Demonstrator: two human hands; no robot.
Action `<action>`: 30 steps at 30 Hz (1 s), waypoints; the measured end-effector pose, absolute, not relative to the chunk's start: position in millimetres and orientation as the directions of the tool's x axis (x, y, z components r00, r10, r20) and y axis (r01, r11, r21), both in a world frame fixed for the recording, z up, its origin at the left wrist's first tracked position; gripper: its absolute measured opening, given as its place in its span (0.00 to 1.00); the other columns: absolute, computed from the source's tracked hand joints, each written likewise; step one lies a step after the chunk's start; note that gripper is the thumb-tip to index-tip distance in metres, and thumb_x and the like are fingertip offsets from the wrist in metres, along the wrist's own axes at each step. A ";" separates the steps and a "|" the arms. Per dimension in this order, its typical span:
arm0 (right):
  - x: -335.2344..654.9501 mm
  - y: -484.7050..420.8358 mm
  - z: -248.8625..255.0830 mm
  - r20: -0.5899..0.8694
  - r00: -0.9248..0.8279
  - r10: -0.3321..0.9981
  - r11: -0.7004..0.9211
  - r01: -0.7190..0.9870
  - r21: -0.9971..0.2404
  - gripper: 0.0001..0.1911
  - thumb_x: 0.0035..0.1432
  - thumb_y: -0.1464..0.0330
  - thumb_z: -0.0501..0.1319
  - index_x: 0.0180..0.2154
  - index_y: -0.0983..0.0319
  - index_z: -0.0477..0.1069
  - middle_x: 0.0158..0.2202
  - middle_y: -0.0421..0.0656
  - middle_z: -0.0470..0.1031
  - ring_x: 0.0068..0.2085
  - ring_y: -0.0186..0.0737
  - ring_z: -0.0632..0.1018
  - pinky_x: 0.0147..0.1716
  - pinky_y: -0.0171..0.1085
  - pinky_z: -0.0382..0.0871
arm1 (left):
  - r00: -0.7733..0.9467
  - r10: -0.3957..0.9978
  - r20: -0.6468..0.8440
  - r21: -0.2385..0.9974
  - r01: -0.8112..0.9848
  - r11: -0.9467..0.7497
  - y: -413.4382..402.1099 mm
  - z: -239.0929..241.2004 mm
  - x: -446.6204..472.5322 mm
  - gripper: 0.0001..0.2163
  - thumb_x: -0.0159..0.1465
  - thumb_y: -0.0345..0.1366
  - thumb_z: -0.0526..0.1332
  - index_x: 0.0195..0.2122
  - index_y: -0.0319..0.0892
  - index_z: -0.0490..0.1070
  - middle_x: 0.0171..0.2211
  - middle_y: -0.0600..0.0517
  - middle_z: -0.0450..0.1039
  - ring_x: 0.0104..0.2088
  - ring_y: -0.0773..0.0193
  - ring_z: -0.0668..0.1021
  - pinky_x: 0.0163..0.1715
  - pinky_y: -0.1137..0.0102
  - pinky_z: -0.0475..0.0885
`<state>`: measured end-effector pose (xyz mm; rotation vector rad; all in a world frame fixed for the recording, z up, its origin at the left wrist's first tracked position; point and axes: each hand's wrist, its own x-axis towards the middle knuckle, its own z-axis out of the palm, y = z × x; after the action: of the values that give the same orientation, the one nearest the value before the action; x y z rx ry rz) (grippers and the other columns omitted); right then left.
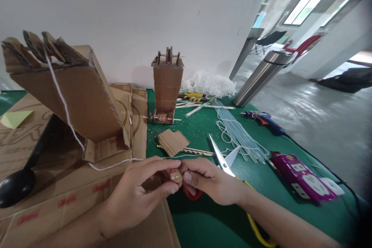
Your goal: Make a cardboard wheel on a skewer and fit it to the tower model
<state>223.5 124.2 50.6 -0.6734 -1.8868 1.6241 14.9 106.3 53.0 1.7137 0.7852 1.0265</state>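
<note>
Between the thumb and fingers of my left hand (142, 190) is a small brown cardboard piece (176, 176) with a shiny face and a bit of red print. My right hand (212, 182) is closed in a pinch against the piece's right side; what its fingertips grip is hidden. White string (116, 164) runs from the large cardboard hand model (69, 97) toward my left hand and passes behind the fingers. Scissors (223, 161) lie with blades spread just beyond my right hand, their handles partly covered by it. A notched cardboard scrap (172, 142) lies ahead of my hands.
A smaller cardboard model (167, 89) stands against the white board. Clear glue sticks (236, 130), a glue gun (266, 120), a purple power strip (303, 178) and a steel flask (261, 77) are on the right. A black spoon (17, 188) lies left.
</note>
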 end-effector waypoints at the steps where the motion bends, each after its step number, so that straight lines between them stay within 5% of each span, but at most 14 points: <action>1: 223.4 124.1 50.4 0.086 -0.720 0.689 0.141 0.018 -0.990 0.23 0.67 0.51 0.50 0.30 0.62 0.65 0.23 0.36 0.63 0.25 0.31 0.65 0.25 0.33 0.59 | 0.443 0.845 0.301 0.929 0.063 -0.364 106.8 54.8 15.2 0.16 0.61 0.29 0.65 0.49 0.52 0.74 0.36 0.53 0.77 0.34 0.65 0.80 0.37 0.71 0.76; 16: 223.1 126.3 51.3 0.054 -0.665 0.745 0.169 0.109 -0.980 0.22 0.62 0.49 0.57 0.32 0.63 0.67 0.25 0.37 0.65 0.25 0.31 0.65 0.23 0.31 0.59 | 0.400 0.850 0.343 0.874 0.195 -0.445 108.4 58.1 15.6 0.11 0.58 0.28 0.68 0.41 0.47 0.77 0.30 0.55 0.75 0.26 0.70 0.76 0.27 0.78 0.73; 25: 226.0 127.5 53.8 0.062 -0.474 0.878 0.224 0.293 -0.929 0.12 0.63 0.59 0.59 0.32 0.61 0.65 0.26 0.36 0.65 0.26 0.32 0.65 0.23 0.32 0.59 | 0.294 0.918 0.266 0.916 0.221 -0.336 111.5 54.1 12.4 0.09 0.63 0.33 0.64 0.44 0.50 0.75 0.35 0.54 0.72 0.33 0.68 0.76 0.32 0.77 0.74; 30: 225.7 133.5 46.7 0.214 -0.420 0.882 0.416 0.483 -0.770 0.05 0.62 0.70 0.58 0.32 0.61 0.68 0.29 0.40 0.71 0.31 0.36 0.70 0.30 0.35 0.63 | 0.283 0.949 0.142 0.976 0.122 -0.183 110.6 54.3 13.1 0.08 0.64 0.34 0.62 0.45 0.49 0.72 0.38 0.54 0.77 0.37 0.68 0.79 0.38 0.76 0.75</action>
<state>225.7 133.5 46.7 -1.1523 -2.0569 0.8362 13.1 110.6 54.3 1.5568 1.0205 1.0428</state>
